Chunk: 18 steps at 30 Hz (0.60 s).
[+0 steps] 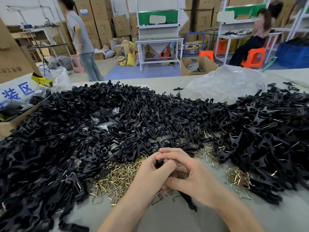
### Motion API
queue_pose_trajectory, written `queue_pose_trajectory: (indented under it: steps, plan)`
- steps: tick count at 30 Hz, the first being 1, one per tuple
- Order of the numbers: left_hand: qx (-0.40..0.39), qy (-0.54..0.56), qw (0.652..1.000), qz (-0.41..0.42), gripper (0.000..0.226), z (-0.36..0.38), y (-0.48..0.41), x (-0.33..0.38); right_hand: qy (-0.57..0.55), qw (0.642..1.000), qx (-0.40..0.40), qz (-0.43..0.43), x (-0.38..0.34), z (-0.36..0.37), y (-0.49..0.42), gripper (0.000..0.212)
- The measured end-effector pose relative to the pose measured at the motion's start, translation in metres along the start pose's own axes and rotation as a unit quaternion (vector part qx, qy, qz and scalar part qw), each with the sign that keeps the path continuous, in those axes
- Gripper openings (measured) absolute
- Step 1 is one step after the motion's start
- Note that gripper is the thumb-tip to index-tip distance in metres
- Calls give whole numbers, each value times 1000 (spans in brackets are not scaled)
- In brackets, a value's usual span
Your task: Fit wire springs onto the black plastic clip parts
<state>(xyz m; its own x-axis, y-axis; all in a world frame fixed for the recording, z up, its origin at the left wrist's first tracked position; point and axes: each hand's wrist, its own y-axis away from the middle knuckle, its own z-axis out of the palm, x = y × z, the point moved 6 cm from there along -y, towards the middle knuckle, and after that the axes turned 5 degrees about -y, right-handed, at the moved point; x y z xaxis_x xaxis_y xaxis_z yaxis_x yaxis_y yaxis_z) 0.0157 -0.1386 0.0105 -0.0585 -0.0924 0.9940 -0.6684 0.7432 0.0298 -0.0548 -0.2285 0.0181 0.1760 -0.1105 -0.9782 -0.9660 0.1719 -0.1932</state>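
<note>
Two hands locked together at mid-table: left hand curled round one black plastic clip part, right hand wrapped over it from the other side, fingers across the left fingertips. Thin tail of the clip poking out below the right palm. Wire spring in the grip or not: cannot tell, hidden by fingers.

Handling, judged: clip light, stiff, smooth moulded plastic, likely to twist or slip when levered; best held by the thick hub end, tail left free. Brass-coloured bent wire springs tiny, springy, sharp-ended, prone to tangling in the pile and flicking away under load; best pinched by the legs, one at a time.

Around: huge heap of loose black clip parts ringing the work spot and overlapping the spring pile; second small spring pile to the right. Crumpled clear plastic bag behind, open cardboard box far left. Little bare grey table, only under the wrists.
</note>
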Motion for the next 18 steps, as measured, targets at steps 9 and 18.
queue_pose_trajectory:
  steps: [9,18]
  plan:
    - [35,18,999,7,25,-5,0,-2,-55,997,36,34,-4,-15,4,68]
    - [17,28,999,8,24,-3,0,-3,-54,996,62,37,1,-12,0,65]
